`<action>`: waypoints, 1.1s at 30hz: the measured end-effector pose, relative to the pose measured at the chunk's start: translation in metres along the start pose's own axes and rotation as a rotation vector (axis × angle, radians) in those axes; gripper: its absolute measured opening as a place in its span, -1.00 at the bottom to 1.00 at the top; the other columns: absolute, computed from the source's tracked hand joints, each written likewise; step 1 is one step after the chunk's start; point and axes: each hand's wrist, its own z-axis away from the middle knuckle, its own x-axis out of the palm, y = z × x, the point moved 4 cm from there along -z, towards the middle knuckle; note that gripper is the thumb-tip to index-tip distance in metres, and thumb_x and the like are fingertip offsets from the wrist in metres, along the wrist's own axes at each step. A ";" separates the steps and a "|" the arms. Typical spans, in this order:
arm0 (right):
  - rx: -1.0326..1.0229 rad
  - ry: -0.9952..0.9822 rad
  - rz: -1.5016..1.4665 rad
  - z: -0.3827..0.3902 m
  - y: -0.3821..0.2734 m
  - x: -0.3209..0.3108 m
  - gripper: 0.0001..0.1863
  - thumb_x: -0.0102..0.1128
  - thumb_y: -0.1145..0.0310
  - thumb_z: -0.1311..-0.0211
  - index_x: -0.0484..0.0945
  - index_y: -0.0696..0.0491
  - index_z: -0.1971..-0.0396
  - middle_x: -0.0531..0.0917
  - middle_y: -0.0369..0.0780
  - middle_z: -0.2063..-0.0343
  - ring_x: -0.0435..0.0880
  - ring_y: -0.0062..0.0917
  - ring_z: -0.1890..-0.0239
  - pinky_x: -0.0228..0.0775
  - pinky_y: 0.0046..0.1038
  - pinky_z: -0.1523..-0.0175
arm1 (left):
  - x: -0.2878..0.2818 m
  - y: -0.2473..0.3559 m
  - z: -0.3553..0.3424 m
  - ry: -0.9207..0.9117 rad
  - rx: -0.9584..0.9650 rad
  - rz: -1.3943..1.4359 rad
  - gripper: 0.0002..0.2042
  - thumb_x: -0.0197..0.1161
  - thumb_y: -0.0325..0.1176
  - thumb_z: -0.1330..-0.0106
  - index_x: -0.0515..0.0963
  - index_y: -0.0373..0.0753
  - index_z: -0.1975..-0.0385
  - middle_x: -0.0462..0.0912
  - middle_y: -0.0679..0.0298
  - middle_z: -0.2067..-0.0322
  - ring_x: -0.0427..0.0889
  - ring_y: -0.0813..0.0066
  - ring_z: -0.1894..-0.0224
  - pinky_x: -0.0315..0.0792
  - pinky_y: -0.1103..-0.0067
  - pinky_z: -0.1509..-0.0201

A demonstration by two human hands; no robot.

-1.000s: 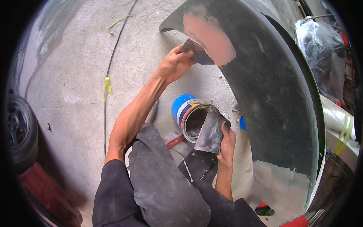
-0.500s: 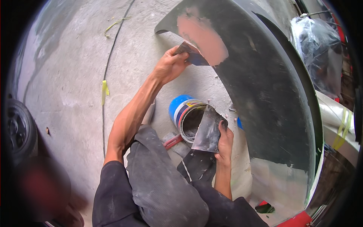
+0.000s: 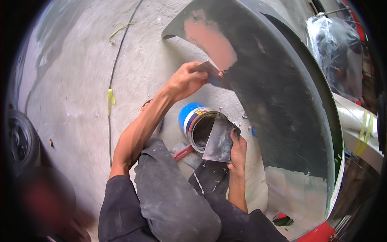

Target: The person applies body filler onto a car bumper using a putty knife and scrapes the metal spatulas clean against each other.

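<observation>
My left hand (image 3: 188,80) grips a thin flexible spreader (image 3: 217,80), held against the lower edge of a pink filler patch (image 3: 207,38) on a dark, curved car body panel (image 3: 288,105). My right hand (image 3: 238,149) holds a smeared rectangular metal plate (image 3: 217,143), thumb on its face, over an open blue-striped can (image 3: 188,117) that the plate partly hides. A red-handled tool (image 3: 183,152) lies beside the can on a grey, stained piece.
Concrete floor (image 3: 68,80) carries a dark cable (image 3: 115,64) with yellow tape (image 3: 111,97). A wheel (image 3: 22,137) sits far left. Plastic-covered items (image 3: 336,58) and a wrapped roll (image 3: 354,121) are beyond the panel's right edge. My bent knee (image 3: 173,193) is below.
My left hand has moved down along the panel's edge with the spreader, below most of the pink patch. The view has shifted slightly; my right hand still holds the plate over the can.
</observation>
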 end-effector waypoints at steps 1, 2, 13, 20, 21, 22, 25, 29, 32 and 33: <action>0.020 -0.003 0.016 -0.002 0.005 -0.003 -0.53 0.24 0.05 -0.38 0.57 0.19 0.03 0.63 -0.30 0.14 0.56 -0.65 0.10 0.37 -0.54 -0.05 | 0.008 0.003 0.008 0.078 -0.016 -0.027 -0.81 0.24 -0.51 -0.26 0.56 -0.32 0.14 0.67 0.15 0.19 0.62 0.36 0.04 0.41 0.36 -0.20; 0.013 0.003 0.005 -0.004 0.011 -0.006 -0.53 0.24 0.05 -0.38 0.57 0.19 0.03 0.63 -0.30 0.14 0.56 -0.65 0.10 0.37 -0.54 -0.05 | 0.008 0.007 0.021 0.067 -0.023 -0.031 -0.81 0.24 -0.51 -0.26 0.56 -0.32 0.14 0.67 0.15 0.19 0.62 0.36 0.04 0.41 0.36 -0.20; -0.007 0.135 0.146 -0.017 0.023 -0.017 -0.47 0.18 0.06 -0.41 0.50 0.19 -0.16 0.58 -0.22 -0.08 0.45 -0.53 -0.14 0.17 -0.51 -0.28 | 0.151 0.119 0.045 0.195 0.472 -1.193 -0.63 0.33 -0.70 -0.06 0.62 -0.43 0.06 0.72 0.17 0.30 0.65 0.50 0.29 0.50 0.62 0.22; 0.005 0.094 0.166 -0.012 0.020 -0.014 -0.63 0.20 0.04 -0.40 0.60 0.10 0.31 0.61 -0.40 0.45 0.50 -0.77 0.47 0.36 -0.60 0.36 | 0.186 0.095 0.020 -0.017 0.702 -1.315 -0.65 0.26 -0.75 -0.10 0.63 -0.45 0.06 0.71 0.05 0.22 0.65 0.33 0.27 0.48 0.54 0.18; -0.022 0.075 0.126 -0.010 0.022 -0.008 -0.63 0.19 0.04 -0.40 0.60 0.10 0.31 0.61 -0.41 0.46 0.50 -0.77 0.48 0.36 -0.61 0.36 | 0.186 0.090 0.022 -0.019 0.697 -1.327 -0.65 0.26 -0.75 -0.10 0.63 -0.45 0.06 0.71 0.05 0.22 0.65 0.33 0.27 0.48 0.54 0.18; -0.049 0.053 0.085 -0.009 0.021 -0.004 -0.63 0.19 0.04 -0.41 0.60 0.10 0.32 0.60 -0.41 0.46 0.49 -0.78 0.48 0.36 -0.61 0.36 | 0.183 0.086 0.023 0.053 0.644 -1.284 -0.68 0.22 -0.73 -0.16 0.62 -0.45 0.06 0.70 0.05 0.20 0.65 0.34 0.23 0.48 0.55 0.13; 0.019 0.056 -0.014 -0.005 0.022 -0.010 -0.64 0.17 0.04 -0.41 0.57 0.05 0.39 0.49 -0.47 0.51 0.37 -0.81 0.49 0.23 -0.63 0.39 | 0.171 0.074 0.023 0.192 0.534 -1.286 -0.72 0.15 -0.70 -0.25 0.61 -0.45 0.05 0.69 0.06 0.17 0.65 0.36 0.15 0.46 0.55 0.03; -0.011 0.066 -0.116 -0.009 0.039 -0.010 -0.63 0.17 0.03 -0.42 0.54 0.01 0.46 0.38 -0.54 0.55 0.25 -0.84 0.49 0.09 -0.64 0.41 | 0.149 0.067 0.004 0.287 0.565 -1.429 -0.72 0.08 -0.68 -0.32 0.58 -0.44 0.00 0.66 0.09 0.17 0.65 0.35 0.11 0.44 0.57 -0.02; -0.040 0.056 -0.130 -0.006 0.025 0.001 -0.63 0.17 0.03 -0.42 0.54 0.02 0.46 0.38 -0.53 0.55 0.25 -0.85 0.49 0.08 -0.64 0.41 | 0.132 0.065 -0.033 0.382 0.658 -1.512 -0.72 0.07 -0.64 -0.35 0.56 -0.43 -0.03 0.61 0.11 0.17 0.60 0.38 0.13 0.41 0.58 0.01; -0.003 0.070 -0.154 0.003 0.009 0.009 -0.62 0.17 0.03 -0.42 0.52 0.01 0.48 0.37 -0.53 0.55 0.24 -0.85 0.49 0.07 -0.64 0.41 | 0.137 0.063 -0.043 0.400 0.682 -1.646 -0.64 0.05 -0.68 -0.33 0.50 -0.43 -0.12 0.53 0.10 0.20 0.57 0.33 0.16 0.44 0.54 0.08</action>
